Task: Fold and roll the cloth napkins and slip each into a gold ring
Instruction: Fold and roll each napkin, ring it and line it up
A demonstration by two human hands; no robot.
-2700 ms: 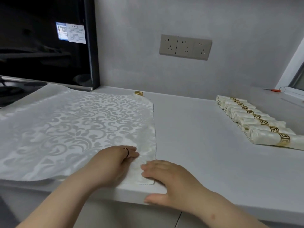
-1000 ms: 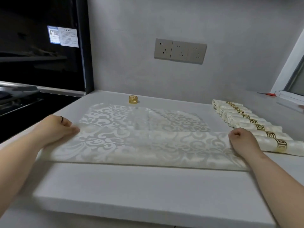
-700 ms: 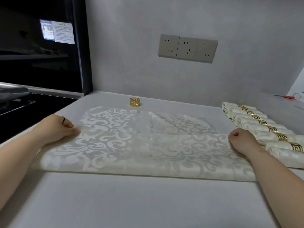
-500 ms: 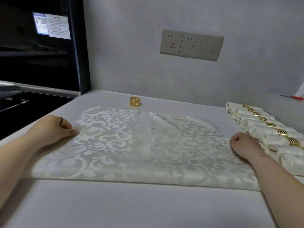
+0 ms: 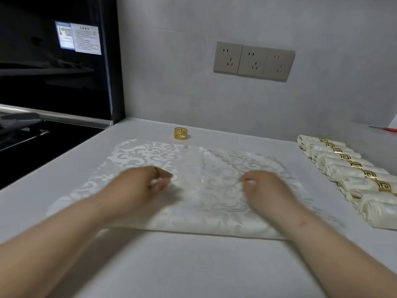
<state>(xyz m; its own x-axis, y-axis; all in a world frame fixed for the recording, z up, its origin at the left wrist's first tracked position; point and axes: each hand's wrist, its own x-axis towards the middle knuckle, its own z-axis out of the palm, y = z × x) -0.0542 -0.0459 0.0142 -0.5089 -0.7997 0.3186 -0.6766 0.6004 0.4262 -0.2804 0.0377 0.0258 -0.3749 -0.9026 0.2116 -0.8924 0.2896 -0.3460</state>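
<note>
Cloth lies in the middle of the white surface [image 5: 193, 265]: a pale patterned napkin [image 5: 206, 190], folded, with its folded edge nearest the person and its far edge uneven. Both hands are above its centre, close together but apart from each other. The left hand [image 5: 148, 181] sits at about 9 o'clock from the napkin's middle, fingers curled loosely with the thumb close to the fingertips. The right hand [image 5: 264, 186] sits at about 3 o'clock, fingers bent downward toward the fabric. Both are blurred, so it cannot be told whether either one pinches the cloth or merely touches it.

At 12 o'clock, just beyond the napkin's far edge and not touching it, a gold ring [image 5: 181, 133] stands on the surface with its opening upward. At 3 o'clock a row of rolled napkins [image 5: 348, 175] lies side by side, each wearing a gold band; the nearest rolls are just beside the flat napkin's right corner. On the grey wall [image 5: 171, 82] at 1 o'clock are three sockets [image 5: 253, 61] in one strip. At 10 o'clock stands a black appliance [image 5: 53, 82] bearing a printed sticker [image 5: 78, 37].
</note>
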